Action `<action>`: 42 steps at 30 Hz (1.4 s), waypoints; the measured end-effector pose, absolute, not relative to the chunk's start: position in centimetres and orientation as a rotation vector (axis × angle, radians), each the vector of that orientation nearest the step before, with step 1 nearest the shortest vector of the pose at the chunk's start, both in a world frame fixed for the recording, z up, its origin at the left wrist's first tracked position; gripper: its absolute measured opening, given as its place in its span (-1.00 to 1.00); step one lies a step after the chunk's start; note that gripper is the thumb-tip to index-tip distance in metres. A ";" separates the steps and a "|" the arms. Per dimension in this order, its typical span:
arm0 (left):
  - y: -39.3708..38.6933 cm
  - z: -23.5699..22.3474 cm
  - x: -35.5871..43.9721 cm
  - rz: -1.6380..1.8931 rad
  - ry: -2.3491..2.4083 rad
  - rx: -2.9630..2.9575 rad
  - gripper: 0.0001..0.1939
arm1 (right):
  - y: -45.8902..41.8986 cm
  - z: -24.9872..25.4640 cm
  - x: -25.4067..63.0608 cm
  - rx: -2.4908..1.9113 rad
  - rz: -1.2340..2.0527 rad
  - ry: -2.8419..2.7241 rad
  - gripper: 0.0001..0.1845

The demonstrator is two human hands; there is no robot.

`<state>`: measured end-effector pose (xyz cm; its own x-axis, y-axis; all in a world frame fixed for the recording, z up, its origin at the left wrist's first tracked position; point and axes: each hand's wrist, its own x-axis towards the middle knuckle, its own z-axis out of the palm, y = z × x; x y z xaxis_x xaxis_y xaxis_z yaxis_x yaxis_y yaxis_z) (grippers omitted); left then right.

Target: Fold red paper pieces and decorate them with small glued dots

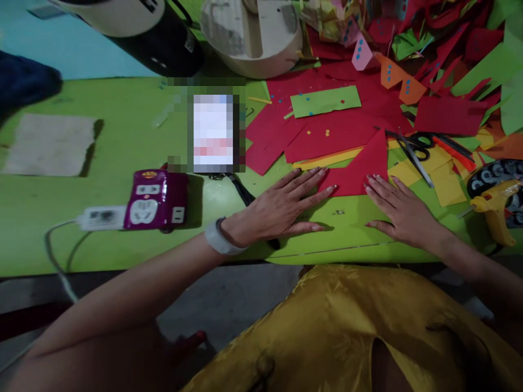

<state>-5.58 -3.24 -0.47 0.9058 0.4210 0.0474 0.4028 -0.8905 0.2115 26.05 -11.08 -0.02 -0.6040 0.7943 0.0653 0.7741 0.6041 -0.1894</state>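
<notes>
A folded piece of red paper (355, 178) lies on the green table between my hands, its pointed corner reaching up and away from me. My left hand (292, 201) rests flat with fingers spread, fingertips on the paper's left part. On the other side, my right hand (398, 209) is also flat, its fingertips pressing the paper's lower right corner. Neither hand grips anything. Beyond the folded piece are larger red sheets (347, 139) and a green paper strip (327, 102). Scissors (414, 155) and yellow paper pieces (447, 182) lie just past my right hand.
A purple power socket block (157, 201) with a white plug sits at the left. A lit phone-like screen (213, 133), blurred out, stands behind my left hand. Paper scraps and bunting (402, 81) pile up back right. A yellow glue gun (496, 204) lies far right; a round white container (261, 60) stands behind.
</notes>
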 end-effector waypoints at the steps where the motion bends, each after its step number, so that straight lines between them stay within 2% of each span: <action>1: -3.3 -0.5 -5.6 0.144 0.623 2.877 -0.14 | -11.1 0.0 26.0 -1.325 0.209 -2.686 -0.17; 10: -3.5 -0.2 -5.5 0.090 0.648 2.949 -0.15 | -11.1 0.1 25.7 -1.365 0.194 -2.701 -0.22; 21: -3.6 -0.6 -5.7 0.184 0.598 2.965 -0.14 | -11.3 0.2 25.1 -1.367 0.195 -2.677 -0.22; 30: -3.7 -0.2 -5.8 0.118 0.606 2.952 -0.15 | -11.2 -0.1 24.8 -1.316 0.331 -2.730 -0.18; 37: -3.6 0.4 -5.7 0.094 0.611 3.003 -0.15 | -11.2 -0.2 24.8 -1.339 0.404 -2.680 -0.22; 42: -3.4 1.7 -5.1 0.165 0.554 3.012 -0.17 | -11.2 -0.2 24.8 -1.343 0.407 -2.684 -0.23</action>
